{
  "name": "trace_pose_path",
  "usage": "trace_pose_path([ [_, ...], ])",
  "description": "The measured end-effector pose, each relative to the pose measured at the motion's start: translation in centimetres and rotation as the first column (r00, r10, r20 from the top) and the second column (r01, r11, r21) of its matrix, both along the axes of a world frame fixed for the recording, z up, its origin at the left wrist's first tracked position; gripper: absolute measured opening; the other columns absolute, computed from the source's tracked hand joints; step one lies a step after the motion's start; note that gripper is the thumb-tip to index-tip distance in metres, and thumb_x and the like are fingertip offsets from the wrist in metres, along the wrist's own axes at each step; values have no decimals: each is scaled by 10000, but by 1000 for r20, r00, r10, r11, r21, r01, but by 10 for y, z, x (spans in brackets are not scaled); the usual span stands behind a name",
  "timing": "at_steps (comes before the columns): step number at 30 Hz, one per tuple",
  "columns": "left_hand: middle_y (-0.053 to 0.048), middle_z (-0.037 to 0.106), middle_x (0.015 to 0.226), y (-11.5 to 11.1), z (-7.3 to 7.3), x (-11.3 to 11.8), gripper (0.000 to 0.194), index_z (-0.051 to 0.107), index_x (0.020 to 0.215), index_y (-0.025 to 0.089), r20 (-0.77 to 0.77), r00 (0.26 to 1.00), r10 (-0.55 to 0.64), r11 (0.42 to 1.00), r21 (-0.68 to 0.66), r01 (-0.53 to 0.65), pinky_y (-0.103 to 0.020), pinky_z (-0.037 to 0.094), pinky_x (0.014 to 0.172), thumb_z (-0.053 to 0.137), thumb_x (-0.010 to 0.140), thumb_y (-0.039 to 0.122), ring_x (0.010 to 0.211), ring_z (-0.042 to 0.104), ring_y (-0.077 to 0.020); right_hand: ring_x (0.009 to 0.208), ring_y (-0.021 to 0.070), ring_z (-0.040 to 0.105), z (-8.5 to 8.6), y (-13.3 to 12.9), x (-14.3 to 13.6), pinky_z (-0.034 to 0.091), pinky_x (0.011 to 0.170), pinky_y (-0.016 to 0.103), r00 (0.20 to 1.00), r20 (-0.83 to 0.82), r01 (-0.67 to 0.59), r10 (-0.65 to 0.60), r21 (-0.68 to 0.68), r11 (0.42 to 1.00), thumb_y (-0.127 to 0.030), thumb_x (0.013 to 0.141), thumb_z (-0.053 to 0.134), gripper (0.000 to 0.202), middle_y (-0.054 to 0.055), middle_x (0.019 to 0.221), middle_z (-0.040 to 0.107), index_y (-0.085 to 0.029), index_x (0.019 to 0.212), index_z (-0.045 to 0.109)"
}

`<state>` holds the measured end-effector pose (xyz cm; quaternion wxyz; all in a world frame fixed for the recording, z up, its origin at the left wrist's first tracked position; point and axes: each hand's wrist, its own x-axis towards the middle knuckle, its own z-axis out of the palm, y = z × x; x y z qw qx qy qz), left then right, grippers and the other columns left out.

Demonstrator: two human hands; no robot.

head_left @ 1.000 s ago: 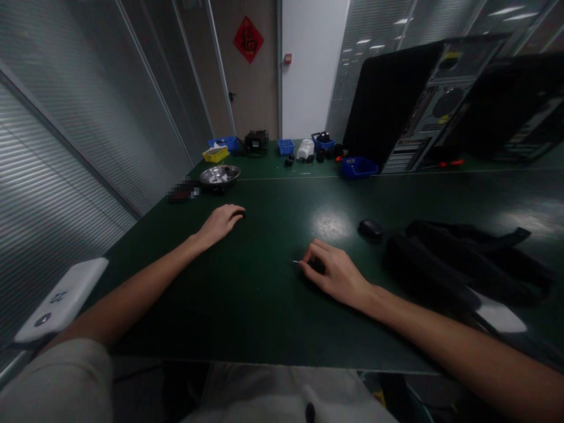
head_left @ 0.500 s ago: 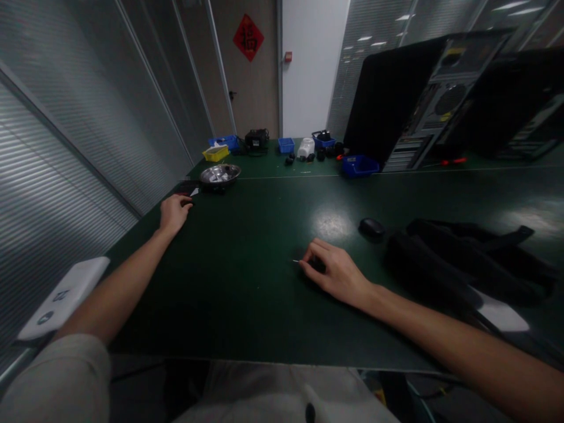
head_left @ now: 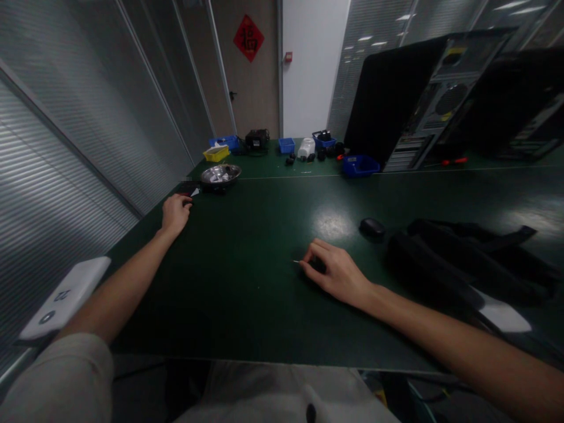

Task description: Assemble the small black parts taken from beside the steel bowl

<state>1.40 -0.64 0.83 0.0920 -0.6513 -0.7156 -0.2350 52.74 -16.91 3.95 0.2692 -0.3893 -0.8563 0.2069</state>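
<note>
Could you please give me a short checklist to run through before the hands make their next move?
1. Right hand pinching the thin pale item: ok, an end juts out between thumb and finger.
2. Whole thin pale item in sight: not ok, the fingers hide the rest.
3. Left hand holding something: cannot tell, its curled fingers and the dim light hide it.
4. Left hand touching the dark item just beyond it: cannot tell from this angle.
5. Metal bowl upright: ok, with small pale pieces inside.
6. Black mouse apart from the right hand: ok, a gap shows.
</note>
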Motion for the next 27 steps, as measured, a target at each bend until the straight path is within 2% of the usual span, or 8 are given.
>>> trace_pose_path([
  [9,-185,609,1258,-4,-1,6,347,708,1209,121,-91,995,37,999,-13,-38,-493,425,1042,490,972,249,1190,525,-364,718,139,582,-2,1,1,450,626,283,1000,-5,-8,8,-1,1000,-274,991,615,82,17,938,610,-214,936,623],
  [15,-195,603,1267,-2,-1,7,348,692,1206,79,-145,989,40,999,-31,-45,-472,421,1064,470,977,219,1183,538,-343,715,136,578,-1,0,0,435,623,281,1000,-4,-6,6,6,1000,-260,989,613,73,12,929,606,-212,934,621],
  [27,-154,673,1229,-5,7,12,332,729,1175,106,-152,984,90,994,-49,-99,-422,440,1050,494,969,219,1157,582,-305,715,137,577,0,0,1,438,625,279,1000,0,-2,2,-4,1000,-265,985,617,83,13,926,607,-210,923,624],
])
